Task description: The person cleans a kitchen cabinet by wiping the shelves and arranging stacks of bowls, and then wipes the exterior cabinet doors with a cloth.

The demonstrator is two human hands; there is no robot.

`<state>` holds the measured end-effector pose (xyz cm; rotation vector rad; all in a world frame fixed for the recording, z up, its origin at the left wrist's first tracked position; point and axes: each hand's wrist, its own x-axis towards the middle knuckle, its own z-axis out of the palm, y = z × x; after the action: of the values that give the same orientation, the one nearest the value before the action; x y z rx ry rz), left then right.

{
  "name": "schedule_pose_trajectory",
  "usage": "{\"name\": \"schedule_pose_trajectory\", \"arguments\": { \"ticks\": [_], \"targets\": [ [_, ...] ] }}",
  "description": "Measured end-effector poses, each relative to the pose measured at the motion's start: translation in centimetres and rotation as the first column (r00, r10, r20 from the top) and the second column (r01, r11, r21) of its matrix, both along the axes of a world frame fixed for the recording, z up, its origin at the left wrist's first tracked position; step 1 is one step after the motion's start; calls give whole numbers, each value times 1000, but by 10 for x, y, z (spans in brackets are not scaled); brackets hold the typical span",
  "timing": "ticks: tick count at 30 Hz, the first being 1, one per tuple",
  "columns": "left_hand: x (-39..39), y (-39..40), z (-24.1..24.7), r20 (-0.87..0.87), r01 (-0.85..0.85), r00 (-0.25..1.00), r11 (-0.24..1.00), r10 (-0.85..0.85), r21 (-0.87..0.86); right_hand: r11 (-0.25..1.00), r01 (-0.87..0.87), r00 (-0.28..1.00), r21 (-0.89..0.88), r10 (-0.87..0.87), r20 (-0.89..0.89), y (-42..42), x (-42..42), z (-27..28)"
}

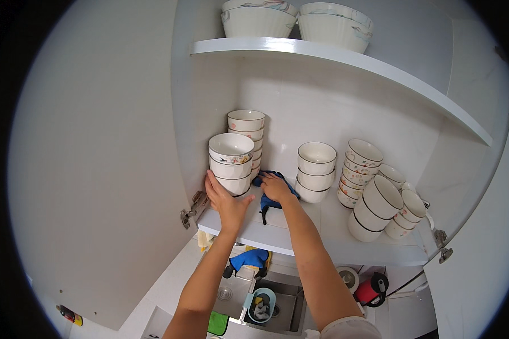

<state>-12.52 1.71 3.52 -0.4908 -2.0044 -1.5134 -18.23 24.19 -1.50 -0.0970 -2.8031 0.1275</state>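
My left hand (227,203) rests against the lower part of a stack of white ceramic bowls (230,169) at the left of the cabinet shelf, its fingers spread along the side. The top bowl bears a floral band. Behind it stands a taller stack of patterned bowls (246,120). Between this and a middle stack of white bowls (316,173), my right hand (273,186) presses on a blue cloth (270,201) with dark edging, lying on the shelf board (254,231). Some of its fingers are hidden in the cloth's folds.
Patterned bowls (362,169) and a leaning stack of white bowls (375,207) stand at right. Larger bowls (258,21) sit on the upper shelf (322,48). A hinged cabinet door (102,169) is at left. Below are a steel sink (295,305) and a red electric kettle (370,290).
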Motion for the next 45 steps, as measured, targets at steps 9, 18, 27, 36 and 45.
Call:
{"name": "schedule_pose_trajectory", "arguments": {
  "ticks": [9, 18, 27, 36, 45],
  "targets": [
    [-6, 5, -5, -65, -17, 998, 1000, 17, 11, 980, -146, 981, -136, 161, 108, -48, 87, 28],
    [-10, -2, -3, -117, 96, 989, 995, -93, 26, 927, -226, 946, -301, 283, 162, -58, 178, 32],
    [4, -5, -6, -173, 272, 946, 962, -274, -35, 902, -91, 990, -423, 128, 59, -50, 190, 37],
    [1, 56, -5, -112, 373, 924, 927, -367, 38, 918, -123, 991, -378, 130, -7, -69, 219, 37],
    [-6, 100, -13, -127, 248, 961, 969, -246, -1, 934, -133, 990, -332, 139, -7, -71, 216, 37]
  ]
}}
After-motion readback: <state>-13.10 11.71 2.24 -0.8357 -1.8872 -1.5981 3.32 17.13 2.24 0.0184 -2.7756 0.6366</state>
